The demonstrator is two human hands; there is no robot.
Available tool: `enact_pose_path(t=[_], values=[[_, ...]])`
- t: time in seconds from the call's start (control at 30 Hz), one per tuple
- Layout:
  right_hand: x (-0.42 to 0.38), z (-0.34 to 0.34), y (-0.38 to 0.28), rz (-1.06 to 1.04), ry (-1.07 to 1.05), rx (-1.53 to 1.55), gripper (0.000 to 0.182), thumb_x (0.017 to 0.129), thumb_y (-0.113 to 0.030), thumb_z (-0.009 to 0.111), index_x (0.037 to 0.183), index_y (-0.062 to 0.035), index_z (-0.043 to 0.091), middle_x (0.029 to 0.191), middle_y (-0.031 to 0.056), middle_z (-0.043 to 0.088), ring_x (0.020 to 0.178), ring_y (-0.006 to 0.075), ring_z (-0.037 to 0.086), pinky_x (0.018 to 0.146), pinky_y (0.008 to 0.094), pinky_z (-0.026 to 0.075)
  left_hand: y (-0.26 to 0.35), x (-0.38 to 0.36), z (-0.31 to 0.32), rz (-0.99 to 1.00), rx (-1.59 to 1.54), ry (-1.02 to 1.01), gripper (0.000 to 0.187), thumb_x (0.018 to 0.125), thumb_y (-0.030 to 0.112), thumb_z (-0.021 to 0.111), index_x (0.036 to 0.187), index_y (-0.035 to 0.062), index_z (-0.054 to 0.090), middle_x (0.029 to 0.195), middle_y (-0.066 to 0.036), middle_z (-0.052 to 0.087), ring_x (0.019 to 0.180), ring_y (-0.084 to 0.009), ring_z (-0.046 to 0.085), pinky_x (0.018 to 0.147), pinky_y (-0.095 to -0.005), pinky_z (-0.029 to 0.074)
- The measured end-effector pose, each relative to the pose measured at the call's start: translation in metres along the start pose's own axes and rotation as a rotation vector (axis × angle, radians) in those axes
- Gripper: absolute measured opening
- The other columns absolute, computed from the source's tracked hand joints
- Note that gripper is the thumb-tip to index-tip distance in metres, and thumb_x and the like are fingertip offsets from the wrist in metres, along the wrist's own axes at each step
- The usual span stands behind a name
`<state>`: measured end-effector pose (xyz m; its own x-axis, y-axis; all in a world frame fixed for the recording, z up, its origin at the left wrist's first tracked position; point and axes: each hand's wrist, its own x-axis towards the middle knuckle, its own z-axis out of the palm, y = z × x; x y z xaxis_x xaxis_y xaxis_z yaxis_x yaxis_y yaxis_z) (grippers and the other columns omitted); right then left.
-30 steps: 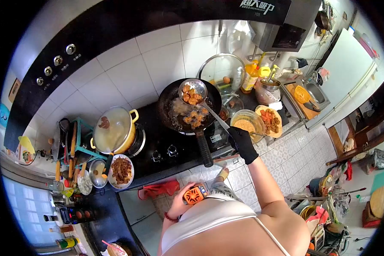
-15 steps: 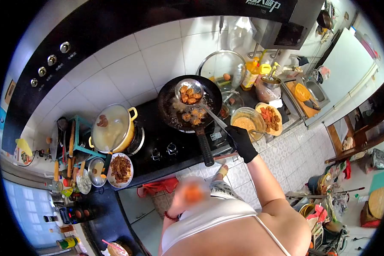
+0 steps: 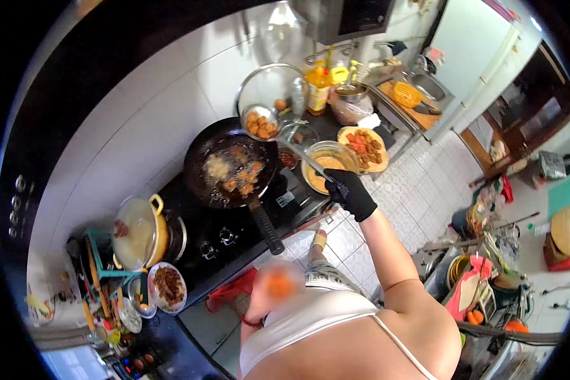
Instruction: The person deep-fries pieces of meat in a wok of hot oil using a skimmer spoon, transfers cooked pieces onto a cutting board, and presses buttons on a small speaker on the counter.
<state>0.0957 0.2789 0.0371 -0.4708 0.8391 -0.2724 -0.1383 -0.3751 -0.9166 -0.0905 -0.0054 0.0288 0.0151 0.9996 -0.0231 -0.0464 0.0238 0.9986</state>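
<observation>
My right hand [image 3: 351,194], in a black glove, grips the long handle of a metal strainer ladle [image 3: 259,122]. Browned fried pieces [image 3: 261,126] lie in the ladle, which is over the right rim of a dark wok [image 3: 199,142]. More pieces fry in bubbling oil in the wok, with a paler lump among them. Below my gloved hand stands a bowl of batter [image 3: 323,158], and a plate of red and brown pieces [image 3: 365,149] is beside it. My left hand [image 3: 264,294] is close to my waist, its fingers mostly hidden by an orange blur.
The wok handle [image 3: 266,226] points toward me. A yellow pot with a glass lid [image 3: 136,233] and a plate of browned food [image 3: 167,287] stand at the left. Behind the wok are a glass lid [image 3: 271,85] and an oil bottle [image 3: 318,88]. A sink [image 3: 428,85] is at the back right.
The ladle with its fried pieces has moved from above the wok's middle to its right rim. The view has turned, shifting the stove leftward. A pale lump now shows in the oil.
</observation>
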Motion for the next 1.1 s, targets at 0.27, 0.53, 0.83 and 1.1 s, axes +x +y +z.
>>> enact_pose_path(t=[0.27, 0.53, 0.83, 1.1], values=[[0.003, -0.171, 0.049, -0.280, 0.637, -0.822, 0.019, 0.080, -0.015, 0.059, 0.094, -0.0038, 0.065, 0.073, 0.0139, 0.064, 0.058, 0.0266, 0.061, 0.056, 0.0366, 0.048, -0.006, 0.019, 0.001, -0.124, -0.253, -0.048, 0.046, 0.088, 0.016, 0.058, 0.130, 0.0028, 0.043, 0.121, -0.010, 0.054, 0.107, -0.0198, 0.057, 0.090, -0.0352, 0.048], [0.000, -0.262, 0.110, -0.377, 0.773, -1.618, 0.018, 0.088, -0.016, 0.047, 0.081, -0.0056, 0.061, 0.075, 0.0172, 0.061, 0.067, 0.0345, 0.061, 0.059, 0.0450, 0.050, 0.004, 0.026, 0.004, -0.250, -0.381, 0.007, 0.045, 0.098, 0.036, 0.038, 0.127, 0.0017, 0.044, 0.120, -0.011, 0.055, 0.105, -0.0211, 0.058, 0.092, -0.0376, 0.047], [0.008, -0.251, 0.111, -0.201, 0.916, -1.343, 0.031, 0.092, -0.030, 0.044, 0.083, -0.0050, 0.060, 0.077, 0.0212, 0.063, 0.070, 0.0404, 0.062, 0.061, 0.0493, 0.049, 0.011, 0.027, 0.004, -0.259, -0.515, -0.012, 0.047, 0.095, 0.036, 0.045, 0.127, 0.0011, 0.046, 0.119, -0.011, 0.056, 0.107, -0.0208, 0.057, 0.095, -0.0354, 0.045], [0.000, -0.225, 0.085, -0.067, 0.989, -1.419, 0.023, 0.092, -0.029, 0.046, 0.091, -0.0088, 0.057, 0.076, 0.0197, 0.064, 0.070, 0.0404, 0.062, 0.059, 0.0507, 0.048, -0.064, -0.008, -0.017, -0.230, -0.058, 0.120, 0.076, 0.063, -0.005, 0.077, 0.132, 0.0029, 0.045, 0.128, -0.012, 0.052, 0.118, -0.0203, 0.051, 0.101, -0.0332, 0.039]])
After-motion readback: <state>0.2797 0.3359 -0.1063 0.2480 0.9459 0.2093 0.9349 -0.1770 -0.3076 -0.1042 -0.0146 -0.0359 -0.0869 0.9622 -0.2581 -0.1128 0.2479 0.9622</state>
